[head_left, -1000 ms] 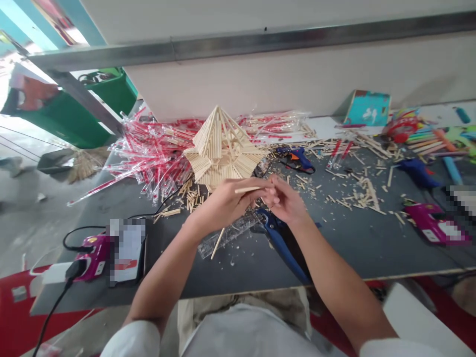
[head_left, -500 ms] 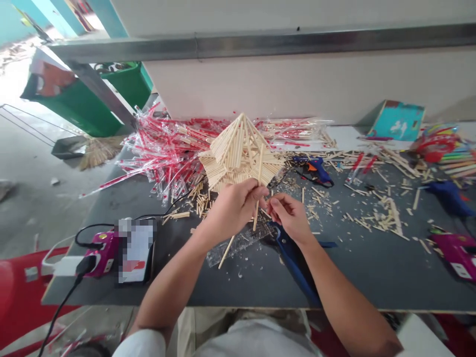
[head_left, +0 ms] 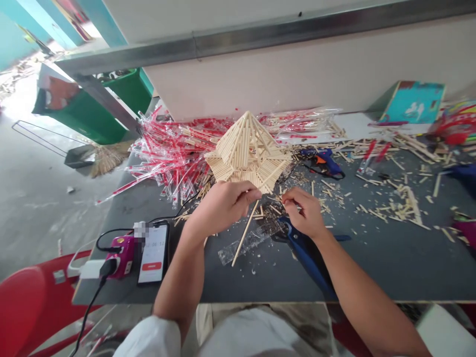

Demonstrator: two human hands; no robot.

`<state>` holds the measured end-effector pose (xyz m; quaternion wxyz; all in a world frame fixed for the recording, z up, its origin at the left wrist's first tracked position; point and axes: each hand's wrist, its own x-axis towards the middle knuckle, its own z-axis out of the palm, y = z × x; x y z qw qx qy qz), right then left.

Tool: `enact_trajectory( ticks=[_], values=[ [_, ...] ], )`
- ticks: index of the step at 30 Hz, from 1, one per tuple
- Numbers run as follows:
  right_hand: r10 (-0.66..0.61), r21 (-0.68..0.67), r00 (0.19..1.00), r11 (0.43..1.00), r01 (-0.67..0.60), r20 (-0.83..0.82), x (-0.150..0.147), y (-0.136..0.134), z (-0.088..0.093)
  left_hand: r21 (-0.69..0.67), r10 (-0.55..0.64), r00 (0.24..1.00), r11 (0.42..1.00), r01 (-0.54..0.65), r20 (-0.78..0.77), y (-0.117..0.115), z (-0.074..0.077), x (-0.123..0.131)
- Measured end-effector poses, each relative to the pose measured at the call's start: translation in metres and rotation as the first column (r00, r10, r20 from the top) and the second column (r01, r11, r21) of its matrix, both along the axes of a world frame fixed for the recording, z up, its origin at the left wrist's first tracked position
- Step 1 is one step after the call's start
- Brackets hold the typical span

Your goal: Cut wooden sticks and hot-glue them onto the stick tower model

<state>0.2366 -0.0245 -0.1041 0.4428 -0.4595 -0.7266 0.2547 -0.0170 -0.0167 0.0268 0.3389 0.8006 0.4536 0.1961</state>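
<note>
Being clamped in the left hand [head_left: 223,206], a wooden stick [head_left: 245,233] slants below the stick pyramid [head_left: 247,148]; the right hand's [head_left: 303,213] fingertips [head_left: 285,198] are pinched together.

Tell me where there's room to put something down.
There's room along the front of the dark table, with only crumbs: between the phone and the blue-handled cutters, and right of those cutters. It's crowded farther back, around the stick model, the wrapped sticks and the glue gun.

Past the table's front edge [head_left: 267,301] the left hand [head_left: 223,206] and right hand [head_left: 303,213] are bare — so are the forearms. Nearer that edge are a white sleeve [head_left: 148,337] on the left arm, a pale shirt front [head_left: 253,337] and creased beige trousers [head_left: 312,325].
</note>
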Motion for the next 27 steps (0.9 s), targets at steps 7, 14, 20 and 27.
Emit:
enact_trajectory(
  ticks=[7, 14, 20, 27],
  values=[
    [-0.099, 0.044, 0.995, 0.994, 0.099, -0.005, -0.003, -0.001, -0.010, 0.104, -0.143, 0.978, 0.982, 0.160, -0.150, -0.002, 0.003, -0.002],
    [-0.194, 0.026, 0.970, 0.979, 0.200, -0.143, -0.003, 0.014, 0.024, 0.202, -0.020, 0.962, 0.976, 0.078, -0.272, -0.010, 0.014, -0.017],
    [-0.087, 0.192, 0.984, 0.975, 0.116, -0.153, -0.034, 0.054, 0.094, 0.445, 0.312, 0.947, 0.839, -0.314, 0.079, 0.009, -0.001, -0.022],
    [-0.090, 0.262, 0.989, 0.958, 0.118, -0.118, -0.066, 0.090, 0.096, 0.596, 0.404, 0.878, 0.648, -0.474, 0.259, 0.043, -0.031, -0.008]
  ],
)
